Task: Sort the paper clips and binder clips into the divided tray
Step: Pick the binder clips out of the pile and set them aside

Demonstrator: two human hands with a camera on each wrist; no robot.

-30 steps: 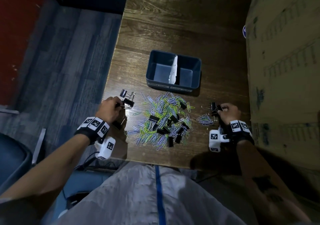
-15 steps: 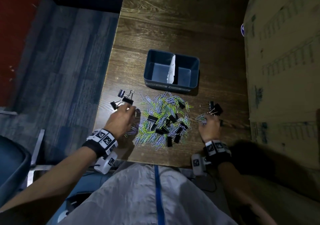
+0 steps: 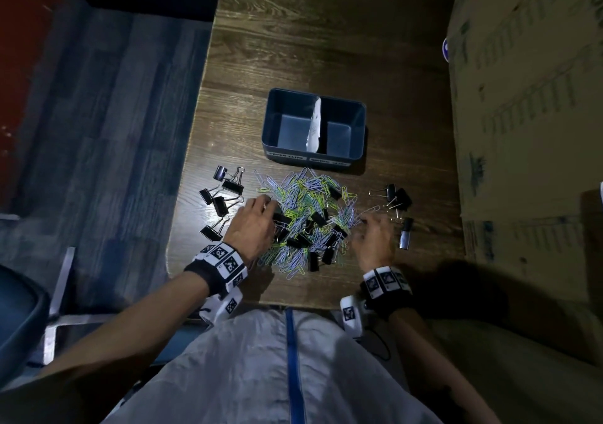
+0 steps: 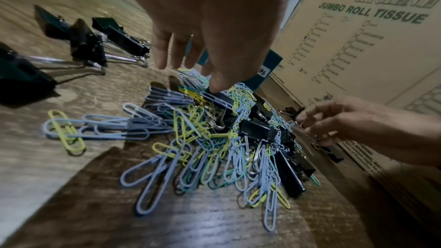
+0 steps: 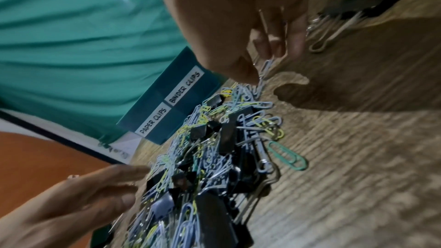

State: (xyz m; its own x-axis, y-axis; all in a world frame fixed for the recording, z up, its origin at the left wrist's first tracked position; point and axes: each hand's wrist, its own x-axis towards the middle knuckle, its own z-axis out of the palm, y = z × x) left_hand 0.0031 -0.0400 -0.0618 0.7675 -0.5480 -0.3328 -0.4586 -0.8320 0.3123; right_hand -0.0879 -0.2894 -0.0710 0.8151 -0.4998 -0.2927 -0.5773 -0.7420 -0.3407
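Note:
A mixed pile of coloured paper clips [image 3: 303, 208] and black binder clips lies on the wooden table in front of the blue divided tray [image 3: 313, 160]. The tray's front wall [image 5: 167, 112] is labelled PAPER CLIPS on the left and BINDER CLIPS on the right; both compartments show bare floor. My left hand [image 3: 266, 206] reaches into the pile's left edge with fingers stretched down, its thumb [image 4: 218, 80] touching a black binder clip. My right hand [image 3: 365, 221] is at the pile's right edge and pinches a light blue paper clip [image 5: 263, 74] between thumb and fingers.
Several black binder clips [image 3: 222, 195] lie grouped left of the pile near the table's left edge, and a few more [image 3: 398, 195] lie to its right. A tall cardboard box [image 3: 522, 130] stands close along the right side. A dark chair [image 3: 16, 325] is at lower left.
Both hands left the side groups of binder clips and came inward to the pile. The right hand now pinches a paper clip.

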